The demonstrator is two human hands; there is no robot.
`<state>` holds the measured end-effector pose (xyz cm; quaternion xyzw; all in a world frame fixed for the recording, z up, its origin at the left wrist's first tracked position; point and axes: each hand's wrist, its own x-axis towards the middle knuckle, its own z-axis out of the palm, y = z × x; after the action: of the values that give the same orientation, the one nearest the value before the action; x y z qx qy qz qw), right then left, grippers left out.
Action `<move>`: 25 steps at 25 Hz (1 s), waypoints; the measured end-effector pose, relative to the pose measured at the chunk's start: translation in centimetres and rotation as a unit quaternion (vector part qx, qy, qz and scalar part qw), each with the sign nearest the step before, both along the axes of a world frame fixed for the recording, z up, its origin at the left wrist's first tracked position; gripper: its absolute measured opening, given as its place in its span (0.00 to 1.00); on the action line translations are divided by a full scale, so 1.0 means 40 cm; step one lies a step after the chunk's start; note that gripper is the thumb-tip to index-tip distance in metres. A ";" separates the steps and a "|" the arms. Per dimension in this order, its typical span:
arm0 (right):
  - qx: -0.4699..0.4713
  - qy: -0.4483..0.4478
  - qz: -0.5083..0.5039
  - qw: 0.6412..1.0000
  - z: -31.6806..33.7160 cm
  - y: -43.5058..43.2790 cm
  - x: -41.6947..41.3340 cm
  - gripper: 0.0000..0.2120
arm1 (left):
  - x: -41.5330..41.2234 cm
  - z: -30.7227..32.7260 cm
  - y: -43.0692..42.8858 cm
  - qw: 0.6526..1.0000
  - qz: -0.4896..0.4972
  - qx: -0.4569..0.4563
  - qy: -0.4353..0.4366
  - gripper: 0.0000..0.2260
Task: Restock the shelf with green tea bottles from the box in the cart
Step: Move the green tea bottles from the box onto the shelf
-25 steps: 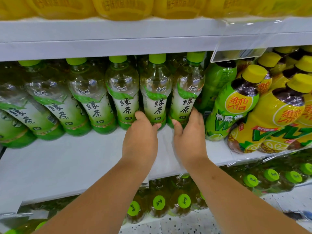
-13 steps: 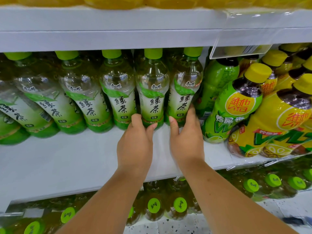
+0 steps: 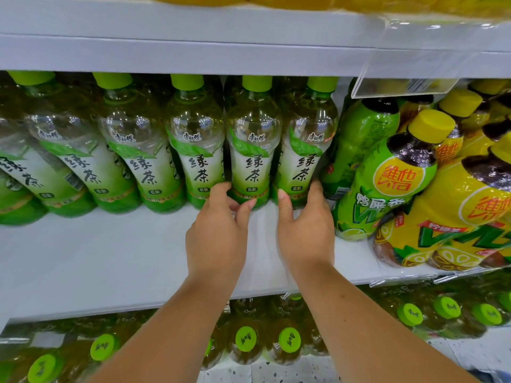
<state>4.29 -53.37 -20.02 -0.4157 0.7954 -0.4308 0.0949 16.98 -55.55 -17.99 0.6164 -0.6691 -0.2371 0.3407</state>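
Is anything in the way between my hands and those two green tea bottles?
Nothing visible. The left hand grips the base of the second-from-right green tea bottle, the right hand the rightmost green tea bottle; only bare shelf lies in front.

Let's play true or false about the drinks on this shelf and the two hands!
1. The green tea bottles have green caps. True.
2. The left hand lifts a bottle high in the air. False: it grips the base of a green tea bottle standing on the shelf.
3. The right hand grips the neighbouring bottle's base. True.
4. Yellow-capped bottles stand right of the green tea. True.
5. Below the shelf are red cans. False: green-capped bottles are there.
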 end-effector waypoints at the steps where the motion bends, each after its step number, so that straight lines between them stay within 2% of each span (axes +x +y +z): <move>1: 0.000 0.001 -0.001 1.000 0.001 -0.001 0.000 0.28 | 0.001 0.001 0.001 1.000 0.002 0.001 0.003 0.19; 5: 0.007 0.002 -0.003 1.000 -0.003 -0.002 0.001 0.28 | 0.004 0.001 0.005 1.000 -0.012 0.003 -0.005 0.17; 9: -0.002 -0.024 0.002 1.000 0.002 0.004 0.001 0.27 | 0.021 0.008 0.007 0.998 -0.057 0.022 0.028 0.15; 12: 0.004 -0.050 0.019 0.999 0.016 0.005 -0.011 0.24 | 0.037 0.022 0.005 0.991 -0.093 0.065 0.069 0.17; 15: 0.063 -0.105 0.032 0.992 0.068 0.010 -0.015 0.20 | 0.053 0.045 0.005 0.984 -0.109 0.113 0.090 0.20; 20: 0.116 -0.177 0.019 0.977 0.127 0.072 0.009 0.23 | 0.097 0.093 0.023 0.955 -0.180 0.222 0.079 0.25; 25: 0.145 -0.225 0.032 0.963 0.179 0.196 0.064 0.19 | 0.174 0.144 0.086 0.933 -0.215 0.259 0.125 0.20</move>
<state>6.85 -45.51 -12.88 -0.3156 0.7936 -0.3900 0.3444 23.94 -52.11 -12.21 0.4903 -0.6530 -0.5447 0.1910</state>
